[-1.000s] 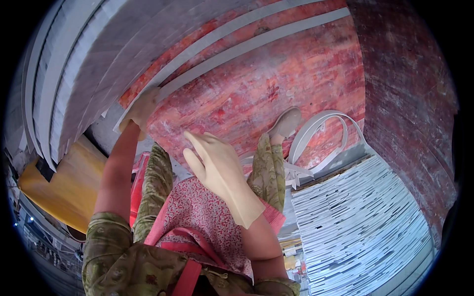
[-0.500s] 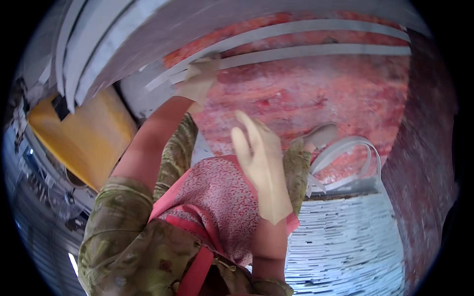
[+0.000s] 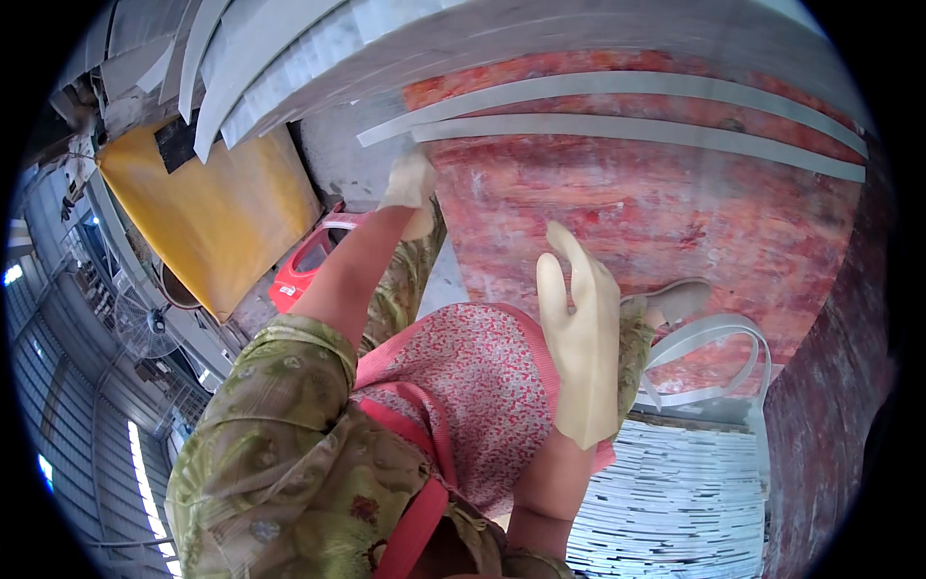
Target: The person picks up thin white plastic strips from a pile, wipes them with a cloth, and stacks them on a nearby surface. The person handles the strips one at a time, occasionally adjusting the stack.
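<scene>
My left hand [image 3: 410, 185], in a cream rubber glove, hangs over the grey floor near the left ends of two long strips. Its fingers are blurred and partly turned away, so their closure is unclear. The upper pale strip [image 3: 617, 84] and lower pale strip [image 3: 617, 125] lie bowed across a red-stained board [image 3: 617, 212]. My right hand [image 3: 584, 328], gloved alike, is held above the board's near edge beside my apron [image 3: 473, 396]. Its thumb and fingers are apart, with nothing in them.
A neat stack of thin white strips [image 3: 675, 502] stands at lower right, with loose looped strips [image 3: 714, 338] above it. Broad pale sheets [image 3: 260, 68] curve along the upper left. A yellow sheet [image 3: 212, 212], a red plastic item [image 3: 313, 256] and a fan [image 3: 145, 323] are at left.
The view has shifted, so the board and strips appear farther right and lower. My left hand has come away from over the strips toward me. My right hand keeps its open pose.
</scene>
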Tool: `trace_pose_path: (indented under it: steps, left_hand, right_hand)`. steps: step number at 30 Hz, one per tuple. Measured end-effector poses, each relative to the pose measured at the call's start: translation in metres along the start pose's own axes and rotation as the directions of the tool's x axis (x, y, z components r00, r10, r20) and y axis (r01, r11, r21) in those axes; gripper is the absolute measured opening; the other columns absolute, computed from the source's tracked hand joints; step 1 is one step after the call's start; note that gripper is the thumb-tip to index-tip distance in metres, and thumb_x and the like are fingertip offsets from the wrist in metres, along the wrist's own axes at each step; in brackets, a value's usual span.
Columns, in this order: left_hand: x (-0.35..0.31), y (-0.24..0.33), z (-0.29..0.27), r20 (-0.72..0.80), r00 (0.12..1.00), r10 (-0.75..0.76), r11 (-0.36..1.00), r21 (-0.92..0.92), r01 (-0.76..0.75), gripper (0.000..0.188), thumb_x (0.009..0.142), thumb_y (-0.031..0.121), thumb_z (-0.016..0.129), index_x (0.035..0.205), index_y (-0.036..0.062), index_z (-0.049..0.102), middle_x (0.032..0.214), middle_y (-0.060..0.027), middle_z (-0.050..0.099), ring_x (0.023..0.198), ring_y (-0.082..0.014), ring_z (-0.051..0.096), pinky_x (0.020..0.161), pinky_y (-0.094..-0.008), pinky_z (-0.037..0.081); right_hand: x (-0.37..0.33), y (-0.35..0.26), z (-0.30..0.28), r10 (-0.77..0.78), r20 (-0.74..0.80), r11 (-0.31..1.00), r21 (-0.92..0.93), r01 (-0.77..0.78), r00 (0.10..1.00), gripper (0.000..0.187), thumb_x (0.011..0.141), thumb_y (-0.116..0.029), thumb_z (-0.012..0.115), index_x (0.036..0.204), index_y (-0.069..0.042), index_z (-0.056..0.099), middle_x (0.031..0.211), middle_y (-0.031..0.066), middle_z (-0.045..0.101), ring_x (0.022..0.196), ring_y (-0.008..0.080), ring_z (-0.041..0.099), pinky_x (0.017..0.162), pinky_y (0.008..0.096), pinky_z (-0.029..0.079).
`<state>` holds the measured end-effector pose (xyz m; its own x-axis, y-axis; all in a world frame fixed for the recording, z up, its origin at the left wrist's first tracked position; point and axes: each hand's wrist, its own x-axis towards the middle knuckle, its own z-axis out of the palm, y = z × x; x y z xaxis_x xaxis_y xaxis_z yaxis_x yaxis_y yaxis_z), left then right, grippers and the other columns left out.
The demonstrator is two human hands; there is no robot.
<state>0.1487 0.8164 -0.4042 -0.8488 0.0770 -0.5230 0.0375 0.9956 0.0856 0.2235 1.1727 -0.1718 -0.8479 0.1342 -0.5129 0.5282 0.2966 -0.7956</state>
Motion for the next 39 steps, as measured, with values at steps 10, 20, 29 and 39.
trace_pose_path:
  steps: [10,20,29,39]
  left_hand:
    - [0.043,-0.058,-0.017,0.427,0.895,-0.127,0.959,0.285,0.0,0.047,0.103,0.021,0.037,0.147,0.0157,0.054,0.151,-0.0178,0.054,0.137,-0.0401,0.054,0.113,-0.0484,0.045]
    - [0.038,-0.031,-0.041,0.273,0.958,-0.088,0.981,0.193,0.035,0.053,0.093,0.004,0.043,0.144,0.01,0.054,0.142,-0.0232,0.06,0.129,-0.0417,0.059,0.106,-0.0491,0.049]
    - [0.048,-0.04,-0.003,0.218,0.974,-0.067,0.972,-0.207,0.113,0.043,0.089,0.001,0.048,0.128,0.0053,0.062,0.119,-0.0297,0.068,0.119,-0.0474,0.062,0.097,-0.0495,0.05]
    - [0.049,-0.085,0.029,0.217,0.975,-0.053,0.997,-0.045,0.064,0.049,0.086,0.006,0.051,0.135,0.0066,0.06,0.125,-0.0285,0.067,0.122,-0.0461,0.062,0.103,-0.0502,0.049]
  right_hand:
    - [0.002,0.004,0.007,0.011,0.07,0.999,-0.037,-0.008,0.997,0.039,0.097,-0.021,0.061,0.128,0.002,0.064,0.109,0.0257,0.07,0.1,0.0438,0.068,0.088,0.05,0.052]
    - [0.004,0.005,0.01,-0.014,0.047,0.999,-0.037,0.016,0.999,0.037,0.097,-0.019,0.061,0.127,0.003,0.065,0.111,0.0259,0.071,0.1,0.0436,0.068,0.088,0.0489,0.053]
    - [0.004,0.002,0.007,-0.005,0.047,0.999,-0.036,0.007,0.999,0.038,0.097,-0.02,0.062,0.128,0.001,0.065,0.108,0.025,0.071,0.098,0.0436,0.068,0.086,0.0492,0.053]
    - [0.003,0.004,0.006,0.008,0.068,0.998,-0.063,-0.003,0.998,0.04,0.099,-0.027,0.058,0.128,0.0,0.064,0.112,0.0239,0.071,0.106,0.0418,0.066,0.092,0.0495,0.052]
